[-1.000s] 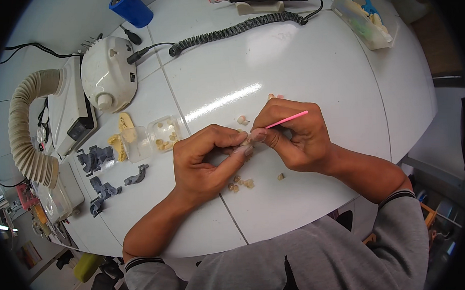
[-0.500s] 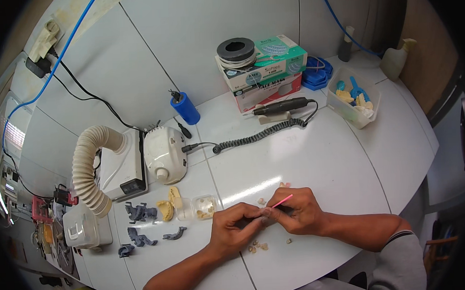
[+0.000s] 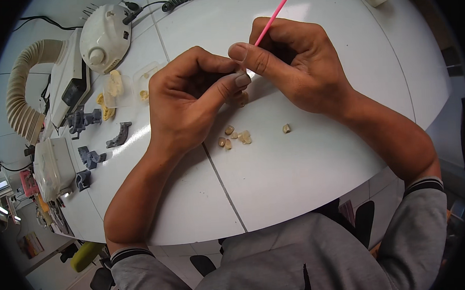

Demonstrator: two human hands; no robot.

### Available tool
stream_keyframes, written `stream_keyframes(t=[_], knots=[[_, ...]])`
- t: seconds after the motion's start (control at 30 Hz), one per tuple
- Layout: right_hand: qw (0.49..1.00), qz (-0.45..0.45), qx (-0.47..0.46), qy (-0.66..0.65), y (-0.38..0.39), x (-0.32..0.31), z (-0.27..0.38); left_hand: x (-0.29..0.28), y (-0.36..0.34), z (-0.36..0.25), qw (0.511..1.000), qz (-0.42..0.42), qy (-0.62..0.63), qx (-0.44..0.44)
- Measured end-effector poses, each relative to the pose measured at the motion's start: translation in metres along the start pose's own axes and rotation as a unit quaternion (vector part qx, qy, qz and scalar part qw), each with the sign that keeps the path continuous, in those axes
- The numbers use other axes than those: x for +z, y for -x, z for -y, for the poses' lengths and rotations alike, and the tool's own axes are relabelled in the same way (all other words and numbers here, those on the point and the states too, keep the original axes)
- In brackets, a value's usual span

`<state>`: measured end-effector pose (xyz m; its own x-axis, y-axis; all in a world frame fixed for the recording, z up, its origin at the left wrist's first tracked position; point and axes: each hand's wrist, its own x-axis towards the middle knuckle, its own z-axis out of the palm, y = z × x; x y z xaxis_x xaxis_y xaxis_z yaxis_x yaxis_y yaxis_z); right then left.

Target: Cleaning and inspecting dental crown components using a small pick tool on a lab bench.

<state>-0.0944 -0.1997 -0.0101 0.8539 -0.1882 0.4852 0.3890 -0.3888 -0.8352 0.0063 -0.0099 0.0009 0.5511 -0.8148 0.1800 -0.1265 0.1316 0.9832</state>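
One white table [image 3: 306,162] is used as the base, seemingly for steadiness. Above it, the left hand [image 3: 181,100] is curled, thumb and forefinger drawn close together; what is pinched there cannot be told. By the right hand [image 3: 304,64] a pink stick [image 3: 272,21] is gripped, slanting upward, probably for fine control. Tooth-shaped pieces [image 3: 246,138] are laid loose nearby, apparently for easy reach.
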Motion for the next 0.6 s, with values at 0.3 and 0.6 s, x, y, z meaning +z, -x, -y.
stream_keyframes(t=[0.3, 0.6], knots=[[1.000, -0.012, 0.028, -0.002, 0.007, 0.001, 0.009, 0.000, 0.007, 0.002, 1.000, 0.010, 0.005, -0.005], [1.000, -0.002, 0.028, 0.013, 0.002, -0.002, 0.010, -0.002, 0.004, 0.002, 1.000, 0.015, -0.002, 0.000]])
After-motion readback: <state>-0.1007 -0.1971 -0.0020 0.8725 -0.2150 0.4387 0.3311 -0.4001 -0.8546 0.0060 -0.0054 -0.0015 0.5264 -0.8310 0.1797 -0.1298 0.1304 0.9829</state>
